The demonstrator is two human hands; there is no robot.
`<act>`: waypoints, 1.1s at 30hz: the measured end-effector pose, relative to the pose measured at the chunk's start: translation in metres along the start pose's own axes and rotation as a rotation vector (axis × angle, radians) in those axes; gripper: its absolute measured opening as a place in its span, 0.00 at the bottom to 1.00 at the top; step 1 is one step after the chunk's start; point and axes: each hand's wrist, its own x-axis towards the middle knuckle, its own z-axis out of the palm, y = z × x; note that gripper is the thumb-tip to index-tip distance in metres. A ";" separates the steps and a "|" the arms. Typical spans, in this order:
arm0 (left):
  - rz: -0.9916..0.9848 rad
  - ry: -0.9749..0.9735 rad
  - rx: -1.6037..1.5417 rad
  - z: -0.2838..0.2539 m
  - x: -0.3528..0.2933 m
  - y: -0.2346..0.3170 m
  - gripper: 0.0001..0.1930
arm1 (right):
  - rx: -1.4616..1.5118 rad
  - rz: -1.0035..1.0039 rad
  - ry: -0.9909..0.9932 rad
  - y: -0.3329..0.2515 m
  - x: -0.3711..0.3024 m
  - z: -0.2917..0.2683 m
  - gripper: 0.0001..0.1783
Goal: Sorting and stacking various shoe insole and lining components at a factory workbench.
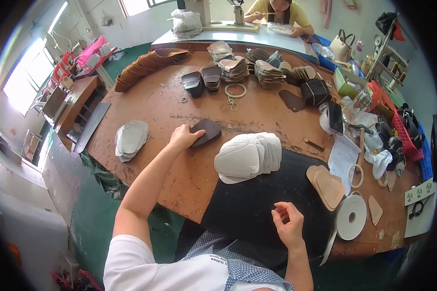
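Observation:
My left hand (180, 137) reaches out over the brown table, its fingers closed on the near-left edge of a dark brown leather piece (209, 132) with rounded corners. Whether this is one piece or a thin stack, I cannot tell. To its right, a fanned pile of white rounded pieces (247, 156) lies partly on a black mat (247, 208). Above that mat hovers my right hand (289, 223), loosely curled, thumb apart from the fingers, with nothing visible in it. Another small pile of white pieces (131, 139) lies left of my left forearm.
Tan leather pieces (327, 186) and a roll of white tape (350, 217) lie at the right. Dark stacks (193, 84), pale stacks (234, 69) and a brown overlapping row (148, 67) stand farther back. Clutter and a pink basket (407, 133) crowd the right edge. Across sits another person (277, 14).

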 end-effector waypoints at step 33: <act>-0.340 0.225 -0.591 0.018 0.236 0.074 0.58 | 0.080 0.151 0.029 0.013 0.017 0.000 0.01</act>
